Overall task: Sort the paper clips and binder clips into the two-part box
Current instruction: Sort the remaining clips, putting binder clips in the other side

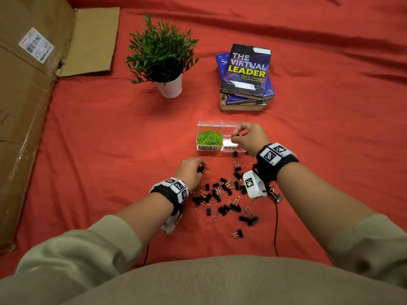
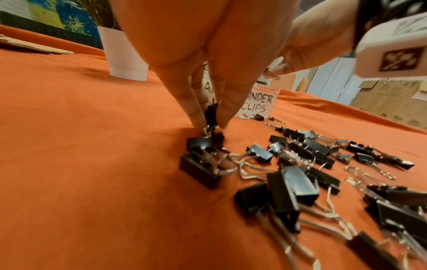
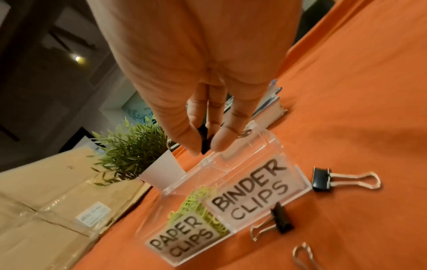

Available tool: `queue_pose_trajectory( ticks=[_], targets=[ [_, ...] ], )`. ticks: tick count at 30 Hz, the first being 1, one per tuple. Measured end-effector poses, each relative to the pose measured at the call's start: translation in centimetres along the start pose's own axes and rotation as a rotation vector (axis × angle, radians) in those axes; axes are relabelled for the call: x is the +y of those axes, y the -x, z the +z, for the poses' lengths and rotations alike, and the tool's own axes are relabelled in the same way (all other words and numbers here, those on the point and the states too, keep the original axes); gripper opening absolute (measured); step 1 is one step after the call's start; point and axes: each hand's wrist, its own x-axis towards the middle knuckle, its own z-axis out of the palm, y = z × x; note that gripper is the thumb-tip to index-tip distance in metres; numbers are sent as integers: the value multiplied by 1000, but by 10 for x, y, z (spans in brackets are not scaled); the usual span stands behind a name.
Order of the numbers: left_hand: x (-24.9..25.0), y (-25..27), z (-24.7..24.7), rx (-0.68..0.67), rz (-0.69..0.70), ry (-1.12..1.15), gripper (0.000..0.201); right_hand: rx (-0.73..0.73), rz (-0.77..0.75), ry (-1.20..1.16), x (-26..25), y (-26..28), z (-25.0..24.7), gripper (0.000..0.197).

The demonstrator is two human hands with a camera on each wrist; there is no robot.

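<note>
Nearest, black binder clips [image 1: 222, 194] lie scattered on the red cloth [image 1: 99, 150]. The left hand [image 1: 190, 170] pinches one clip [image 2: 211, 114] at the pile's edge. Beyond, the right hand [image 1: 247, 136] pinches another binder clip [image 3: 204, 140] over the clear two-part box [image 1: 209, 125] (its left half holds green paper clips [image 1: 209, 137]).

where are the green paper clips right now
In the head view the green paper clips fill the left compartment, labelled PAPER CLIPS, of the clear two-part box, just left of the right hand and nearer than the potted plant.
</note>
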Motion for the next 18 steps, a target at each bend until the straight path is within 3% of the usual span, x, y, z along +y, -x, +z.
queue_pose_trajectory(
  ticks=[5, 8, 10, 12, 15, 18],
  targets=[
    [20, -3, -2, -8, 63, 65, 35, 31, 16, -50, 1, -10, -8, 11],
    [37, -9, -8, 9, 87, 143, 35, 178, 13, -26, 15, -12, -19, 9],
    [51, -19, -15, 22, 113, 177, 35, 227, 92, 60, 34, -13, -22, 15],
    [65, -34, -23, 42, 135, 179, 36, 135, 150, 207, 52, -11, -18, 24],
    [85, -62, -30, 61, 158, 131, 37, -25, 123, 397, 68, -3, -4, 33],
    [100, -85, -29, 80, 184, 27, 37, 2, 96, 442, 74, 6, 5, 33]
  ],
)
